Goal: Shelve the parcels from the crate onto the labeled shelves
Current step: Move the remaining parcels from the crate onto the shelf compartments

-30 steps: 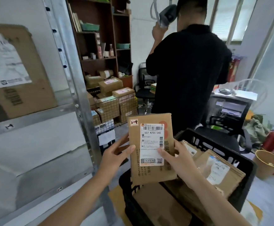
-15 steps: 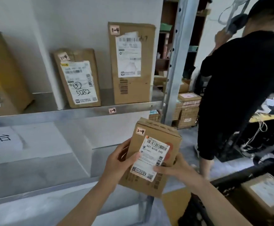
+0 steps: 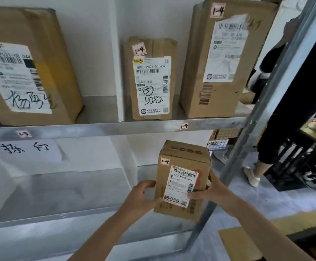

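Lower centre: the parcel point(image 3: 181, 187) is held upright (label facing the camera), left hand point(image 3: 144, 196) and right hand point(image 3: 216, 191) curling fingers point(image 3: 147, 184) round its sides. Post point(image 3: 266, 102) just right; lower shelf point(image 3: 63, 194) has room leftward.

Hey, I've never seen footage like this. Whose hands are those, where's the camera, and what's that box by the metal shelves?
No machine here: a person works with bare hands. The single picture comes from a wide-angle camera worn on their head, looking forward and down, so the arms reach in from below. The left hand and right hand grip a small cardboard parcel from both sides; its sticker seems to read 2-4. They hold it in front of the lower shelf of a metal rack. On the upper shelf, tagged 1-4, stand three labelled parcels: a large one, a smaller one and a tall one. Another person in black stands at the right.
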